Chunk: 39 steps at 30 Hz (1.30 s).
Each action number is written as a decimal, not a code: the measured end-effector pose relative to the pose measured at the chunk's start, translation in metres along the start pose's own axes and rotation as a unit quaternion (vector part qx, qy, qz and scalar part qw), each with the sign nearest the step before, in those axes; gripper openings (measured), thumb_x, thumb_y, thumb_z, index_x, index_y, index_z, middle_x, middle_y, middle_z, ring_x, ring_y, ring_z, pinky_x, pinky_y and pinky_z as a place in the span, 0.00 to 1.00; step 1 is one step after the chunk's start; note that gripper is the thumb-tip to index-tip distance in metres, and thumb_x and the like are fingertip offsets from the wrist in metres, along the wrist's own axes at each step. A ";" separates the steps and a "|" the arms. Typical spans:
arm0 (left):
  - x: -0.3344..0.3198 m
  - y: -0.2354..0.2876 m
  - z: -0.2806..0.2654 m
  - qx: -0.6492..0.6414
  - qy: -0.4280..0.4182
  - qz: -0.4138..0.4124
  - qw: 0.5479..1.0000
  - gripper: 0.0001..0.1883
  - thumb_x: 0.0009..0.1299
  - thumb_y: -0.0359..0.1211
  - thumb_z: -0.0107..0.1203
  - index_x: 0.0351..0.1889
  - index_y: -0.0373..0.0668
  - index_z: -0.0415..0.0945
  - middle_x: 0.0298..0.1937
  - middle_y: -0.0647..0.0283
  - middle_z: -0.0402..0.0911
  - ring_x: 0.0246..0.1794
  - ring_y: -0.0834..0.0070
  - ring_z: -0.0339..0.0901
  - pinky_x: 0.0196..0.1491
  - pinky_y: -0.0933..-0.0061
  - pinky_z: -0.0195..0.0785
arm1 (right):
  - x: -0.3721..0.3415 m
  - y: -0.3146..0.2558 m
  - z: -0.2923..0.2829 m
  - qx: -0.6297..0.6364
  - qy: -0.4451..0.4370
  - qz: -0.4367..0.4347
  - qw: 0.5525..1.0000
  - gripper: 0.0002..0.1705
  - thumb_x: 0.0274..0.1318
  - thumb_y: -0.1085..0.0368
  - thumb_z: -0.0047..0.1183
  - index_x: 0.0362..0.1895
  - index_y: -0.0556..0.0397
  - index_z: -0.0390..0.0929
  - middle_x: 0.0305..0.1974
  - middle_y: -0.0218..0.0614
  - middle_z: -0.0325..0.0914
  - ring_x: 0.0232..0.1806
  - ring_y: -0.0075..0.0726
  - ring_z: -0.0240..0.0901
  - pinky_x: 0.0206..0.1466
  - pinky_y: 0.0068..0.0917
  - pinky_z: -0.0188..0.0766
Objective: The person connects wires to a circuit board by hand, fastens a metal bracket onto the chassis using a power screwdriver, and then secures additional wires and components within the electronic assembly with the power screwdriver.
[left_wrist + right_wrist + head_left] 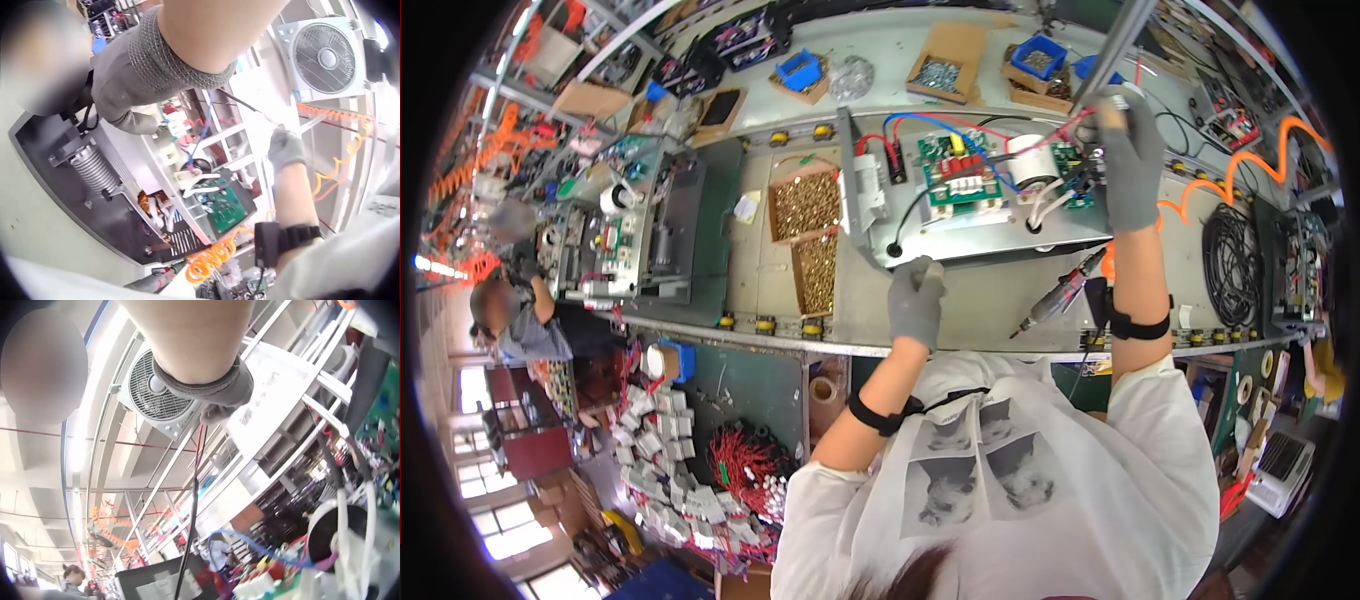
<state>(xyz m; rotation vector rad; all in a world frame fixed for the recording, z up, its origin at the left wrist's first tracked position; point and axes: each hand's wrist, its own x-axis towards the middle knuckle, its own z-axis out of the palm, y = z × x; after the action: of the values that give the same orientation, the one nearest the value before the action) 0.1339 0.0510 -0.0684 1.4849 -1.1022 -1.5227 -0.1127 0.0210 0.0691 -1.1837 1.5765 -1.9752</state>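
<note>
The right hand (1133, 155), in a grey glove, is raised over the right end of an open metal chassis (960, 235). Its curled fingers hold a cable (196, 481) with red and black wires hanging down. The left gloved hand (916, 300) is at the chassis's front edge, fingers bent against it; the left wrist view shows this hand (134, 84) beside the housing. On the chassis sit a green circuit board (960, 175), a white cylinder (1032, 160) and red, blue and black wires. A power screwdriver (1060, 295) lies in front of the chassis.
Cardboard trays of brass-coloured fasteners (805, 207) stand left of the chassis. Behind are a box of screws (940, 75) and blue bins (1038, 57). A black cable coil (1238, 265) and an orange air hose (1250, 150) are at the right. Another person (530, 310) works far left.
</note>
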 end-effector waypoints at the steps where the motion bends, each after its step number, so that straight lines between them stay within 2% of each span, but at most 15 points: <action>1: 0.003 0.001 0.002 0.116 0.015 0.142 0.983 0.24 0.63 0.40 0.56 0.54 0.39 0.68 0.43 0.58 0.76 0.39 0.67 0.75 0.41 0.70 0.69 | 0.014 0.015 -0.018 -0.114 -0.039 -0.010 0.993 0.11 0.53 0.64 0.55 0.39 0.55 0.75 0.27 0.31 0.75 0.27 0.19 0.70 0.31 0.19 0.68; 2: 0.009 0.006 0.006 0.115 0.003 0.149 0.982 0.24 0.63 0.40 0.56 0.54 0.39 0.68 0.43 0.58 0.76 0.39 0.67 0.75 0.41 0.70 0.69 | 0.024 0.030 -0.029 -0.248 -0.061 -0.030 0.966 0.11 0.49 0.65 0.57 0.38 0.53 0.76 0.26 0.32 0.76 0.25 0.22 0.71 0.31 0.23 0.68; 4: 0.021 0.033 0.018 0.393 0.111 0.440 0.800 0.31 0.61 0.41 0.55 0.62 0.42 0.61 0.57 0.50 0.68 0.53 0.54 0.68 0.57 0.56 0.60 | 0.026 0.035 -0.036 -0.403 -0.067 -0.076 0.909 0.12 0.47 0.64 0.57 0.39 0.51 0.76 0.27 0.35 0.77 0.25 0.27 0.72 0.32 0.25 0.69; 5: 0.029 0.030 0.024 0.418 0.103 0.385 0.816 0.36 0.60 0.42 0.54 0.66 0.43 0.57 0.64 0.49 0.60 0.60 0.46 0.59 0.64 0.49 0.48 | 0.025 0.035 -0.037 -0.385 -0.070 -0.045 0.919 0.10 0.50 0.66 0.55 0.40 0.48 0.76 0.28 0.34 0.77 0.24 0.27 0.72 0.32 0.23 0.68; 10: 0.060 0.018 0.026 0.495 0.115 0.324 0.798 0.27 0.64 0.43 0.50 0.62 0.48 0.63 0.60 0.52 0.65 0.53 0.45 0.64 0.58 0.48 0.54 | 0.039 0.060 -0.070 -0.484 -0.130 -0.198 0.842 0.10 0.49 0.66 0.54 0.39 0.45 0.77 0.33 0.39 0.78 0.34 0.40 0.76 0.36 0.33 0.71; 12: 0.070 0.008 0.019 0.542 0.021 0.323 0.776 0.22 0.62 0.38 0.53 0.54 0.48 0.68 0.51 0.56 0.70 0.49 0.56 0.67 0.50 0.55 0.58 | 0.042 0.060 -0.066 -0.652 -0.235 -0.109 0.712 0.08 0.47 0.65 0.54 0.35 0.45 0.78 0.37 0.35 0.77 0.40 0.43 0.76 0.40 0.39 0.72; 13: 0.073 0.007 0.018 0.501 0.030 0.315 0.806 0.19 0.61 0.36 0.52 0.52 0.47 0.71 0.47 0.56 0.73 0.47 0.56 0.68 0.48 0.56 0.58 | 0.042 0.059 -0.064 -0.653 -0.232 -0.106 0.713 0.08 0.47 0.65 0.54 0.35 0.45 0.78 0.37 0.35 0.77 0.40 0.43 0.76 0.40 0.39 0.72; 16: 0.049 0.020 0.032 0.432 0.149 0.483 0.746 0.19 0.60 0.34 0.52 0.50 0.46 0.72 0.45 0.55 0.73 0.47 0.56 0.69 0.47 0.57 0.59 | 0.044 0.054 -0.055 -0.775 -0.443 -0.059 0.448 0.10 0.48 0.63 0.53 0.37 0.48 0.80 0.38 0.39 0.78 0.43 0.44 0.76 0.43 0.37 0.73; 20: 0.038 0.019 0.073 0.352 -0.138 0.479 0.792 0.18 0.57 0.30 0.53 0.47 0.43 0.72 0.43 0.56 0.75 0.47 0.56 0.70 0.50 0.58 0.64 | 0.034 0.017 -0.070 -0.655 -0.515 -0.009 0.553 0.13 0.48 0.60 0.53 0.37 0.52 0.79 0.36 0.45 0.78 0.42 0.46 0.76 0.43 0.38 0.72; 28: 0.050 0.026 0.147 0.384 -0.259 0.374 0.804 0.24 0.48 0.39 0.64 0.45 0.47 0.74 0.45 0.61 0.77 0.49 0.57 0.68 0.51 0.62 0.64 | 0.014 0.020 -0.099 -0.374 -0.584 0.258 0.672 0.14 0.55 0.58 0.49 0.33 0.59 0.74 0.32 0.47 0.76 0.36 0.48 0.74 0.42 0.37 0.68; 31: 0.037 0.026 0.139 0.451 -0.333 0.425 0.711 0.11 0.47 0.35 0.62 0.29 0.50 0.77 0.34 0.68 0.78 0.42 0.61 0.68 0.44 0.62 0.62 | -0.009 0.058 -0.111 -0.440 -0.472 -0.099 0.758 0.07 0.54 0.65 0.49 0.36 0.53 0.74 0.41 0.39 0.71 0.45 0.38 0.70 0.44 0.31 0.68; 32: 0.033 0.020 0.133 0.452 -0.334 0.423 0.711 0.11 0.47 0.35 0.62 0.29 0.50 0.77 0.34 0.68 0.78 0.42 0.61 0.68 0.44 0.62 0.62 | -0.018 0.061 -0.110 -0.439 -0.472 -0.097 0.759 0.07 0.54 0.65 0.49 0.36 0.53 0.74 0.41 0.39 0.71 0.45 0.38 0.70 0.44 0.31 0.68; 34: 0.029 0.011 0.116 0.384 -0.287 0.518 0.708 0.12 0.47 0.32 0.58 0.32 0.53 0.77 0.36 0.70 0.77 0.42 0.62 0.68 0.43 0.63 0.62 | -0.036 0.056 -0.094 -0.632 -0.368 -0.249 0.635 0.07 0.49 0.68 0.49 0.36 0.50 0.74 0.44 0.38 0.68 0.45 0.40 0.69 0.46 0.34 0.69; 38: 0.026 -0.004 0.096 0.331 -0.282 0.516 0.738 0.15 0.46 0.28 0.56 0.33 0.50 0.74 0.38 0.66 0.74 0.41 0.62 0.68 0.42 0.61 0.62 | -0.056 0.099 -0.099 -0.631 -0.287 -0.123 0.710 0.12 0.47 0.72 0.47 0.40 0.48 0.72 0.44 0.40 0.69 0.44 0.45 0.71 0.43 0.35 0.70; 39: 0.027 -0.005 0.093 0.331 -0.279 0.511 0.742 0.15 0.46 0.28 0.56 0.33 0.50 0.74 0.38 0.66 0.74 0.41 0.62 0.68 0.42 0.61 0.62 | -0.054 0.108 -0.099 -0.550 -0.258 -0.053 0.793 0.13 0.49 0.72 0.47 0.42 0.50 0.71 0.42 0.43 0.71 0.42 0.50 0.72 0.41 0.37 0.70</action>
<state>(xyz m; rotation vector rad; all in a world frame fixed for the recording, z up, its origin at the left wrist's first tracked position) 0.0397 0.0363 -0.0864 0.4473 -2.4641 -0.7359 -0.1815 0.0870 -0.0542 -1.9796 2.3553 -0.4602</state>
